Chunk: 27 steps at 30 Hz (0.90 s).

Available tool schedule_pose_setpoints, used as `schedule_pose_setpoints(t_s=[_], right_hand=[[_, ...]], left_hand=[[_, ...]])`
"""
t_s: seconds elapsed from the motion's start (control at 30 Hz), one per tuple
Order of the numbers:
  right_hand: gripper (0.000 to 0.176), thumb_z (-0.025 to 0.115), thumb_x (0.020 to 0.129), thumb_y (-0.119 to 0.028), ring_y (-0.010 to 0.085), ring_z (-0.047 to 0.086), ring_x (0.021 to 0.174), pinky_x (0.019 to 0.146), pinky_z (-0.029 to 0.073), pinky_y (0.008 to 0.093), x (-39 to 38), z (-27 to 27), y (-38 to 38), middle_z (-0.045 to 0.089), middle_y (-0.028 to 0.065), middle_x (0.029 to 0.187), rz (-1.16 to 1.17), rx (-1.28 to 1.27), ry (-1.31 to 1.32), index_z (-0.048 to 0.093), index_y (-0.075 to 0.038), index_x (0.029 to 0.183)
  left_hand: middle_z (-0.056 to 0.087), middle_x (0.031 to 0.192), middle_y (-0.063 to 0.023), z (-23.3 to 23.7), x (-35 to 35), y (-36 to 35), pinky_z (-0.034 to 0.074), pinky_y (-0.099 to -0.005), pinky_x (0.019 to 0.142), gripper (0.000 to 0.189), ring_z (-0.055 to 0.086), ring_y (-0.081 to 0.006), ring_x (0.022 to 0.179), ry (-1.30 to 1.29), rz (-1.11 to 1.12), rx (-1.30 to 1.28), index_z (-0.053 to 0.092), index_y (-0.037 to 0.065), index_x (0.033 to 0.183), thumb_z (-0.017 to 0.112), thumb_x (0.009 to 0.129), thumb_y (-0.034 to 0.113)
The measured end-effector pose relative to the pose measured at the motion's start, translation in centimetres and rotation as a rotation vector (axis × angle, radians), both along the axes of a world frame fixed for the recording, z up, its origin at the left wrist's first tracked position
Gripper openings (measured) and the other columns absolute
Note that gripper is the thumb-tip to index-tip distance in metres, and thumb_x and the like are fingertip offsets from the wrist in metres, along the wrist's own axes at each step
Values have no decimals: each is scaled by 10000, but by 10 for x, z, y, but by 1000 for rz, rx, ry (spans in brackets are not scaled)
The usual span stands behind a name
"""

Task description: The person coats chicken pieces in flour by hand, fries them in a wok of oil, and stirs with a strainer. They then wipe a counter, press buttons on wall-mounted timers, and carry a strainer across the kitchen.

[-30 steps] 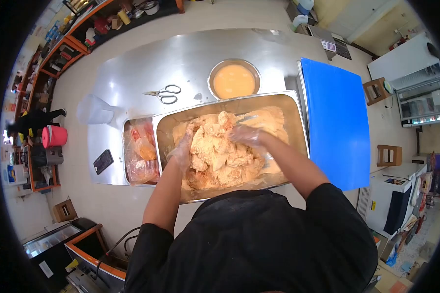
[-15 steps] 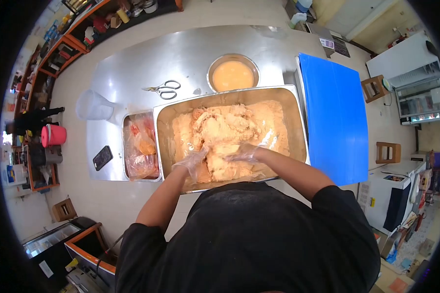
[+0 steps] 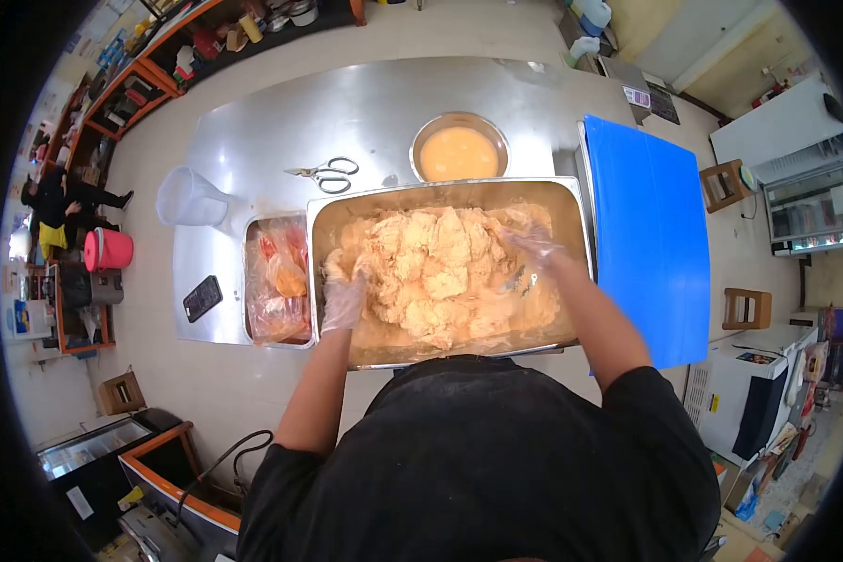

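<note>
A large steel pan on the metal table holds a heap of battered meat pieces. Both my hands wear clear plastic gloves. At the heap's left edge my left hand presses against the pieces with its fingers spread. My right hand reaches into the right side of the pan, blurred, fingers apart over the coated meat. Neither hand visibly grips a piece.
A smaller pan with a plastic bag of reddish stuff sits left of the big pan. Behind it are a bowl of yellow batter, scissors, a clear jug and a phone. A blue board lies right.
Both hands have moved from the near middle of the heap outward, the left to its left edge, the right to the far right. The heap is spread flatter.
</note>
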State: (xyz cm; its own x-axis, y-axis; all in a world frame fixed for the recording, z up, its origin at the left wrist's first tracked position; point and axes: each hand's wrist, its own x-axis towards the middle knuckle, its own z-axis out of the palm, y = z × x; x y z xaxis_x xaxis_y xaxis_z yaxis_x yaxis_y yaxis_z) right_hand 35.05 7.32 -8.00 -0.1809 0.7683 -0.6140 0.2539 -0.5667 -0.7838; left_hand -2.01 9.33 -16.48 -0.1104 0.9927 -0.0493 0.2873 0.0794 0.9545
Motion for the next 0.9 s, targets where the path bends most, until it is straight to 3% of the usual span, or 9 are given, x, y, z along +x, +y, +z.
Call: schedule_pose_setpoints(t_s=[0.1,0.17,0.3,0.4,0.5,0.6,0.7,0.8,0.9], right_hand=[[969,762,775,-539,338,291,1439,1175,250,476,-28,-59,22,354,186,1534,3,115,-57,305,-116,1517],[916,715,820,-548,326,297,1437,1172,243,491,-58,-70,22,345,169,1543,10,25,1,312,-103,1513],[841,639,877,-562,282,333,1420,1141,301,494,-63,-89,7,345,147,1546,6,-17,191,331,-95,1504],[841,593,887,-602,261,350,1410,1129,330,463,-43,-84,-25,330,142,1554,-134,-66,399,327,-99,1507],[934,564,842,-700,274,429,1350,1101,363,417,3,-84,-23,414,169,1489,144,3,-104,337,-75,1498],[1094,570,764,-794,320,526,1262,1056,404,395,6,-2,-17,532,239,1368,423,-249,-396,355,18,1464],[1237,595,683,-847,378,568,1200,1015,434,414,-9,-75,-49,572,322,1261,367,17,-491,362,132,1402],[1349,641,630,-848,412,546,1216,1015,441,405,-44,-101,-36,526,365,1293,668,-6,-414,267,195,1401],[1403,702,594,-817,416,521,1245,1051,420,395,-86,-82,-31,488,363,1342,668,46,-338,195,191,1429]], left_hand=[[650,1171,-204,3,29,13,529,-435,870,618,662,-310,1024,525,-124,-271,493,28,1353,630,907,432],[593,1265,-188,0,42,41,506,-419,919,663,617,-292,1110,411,-307,-665,418,21,1408,556,941,471],[569,1341,-161,5,42,21,468,-467,1005,684,585,-289,1188,-487,-215,-808,415,13,1426,547,951,487],[600,1313,-106,-31,26,9,474,-466,992,636,608,-280,1150,-769,-195,-743,482,74,1394,524,955,532],[638,1254,-97,10,24,6,492,-446,972,562,649,-299,1063,-591,-54,-833,505,71,1372,509,985,480],[576,1348,-102,-53,-21,28,476,-404,999,517,595,-304,1155,1043,-559,-402,522,86,1362,521,992,447],[545,1361,-163,-7,-18,-12,468,-399,1011,486,564,-295,1202,1043,-859,-232,483,57,1374,553,971,321],[513,1374,-224,41,2,-57,460,-394,1023,486,532,-286,1248,1026,-1148,-55,445,29,1385,584,950,194],[499,1383,-233,33,40,-55,419,-402,1066,582,511,-315,1264,-538,-310,-1195,418,14,1405,654,909,206]])
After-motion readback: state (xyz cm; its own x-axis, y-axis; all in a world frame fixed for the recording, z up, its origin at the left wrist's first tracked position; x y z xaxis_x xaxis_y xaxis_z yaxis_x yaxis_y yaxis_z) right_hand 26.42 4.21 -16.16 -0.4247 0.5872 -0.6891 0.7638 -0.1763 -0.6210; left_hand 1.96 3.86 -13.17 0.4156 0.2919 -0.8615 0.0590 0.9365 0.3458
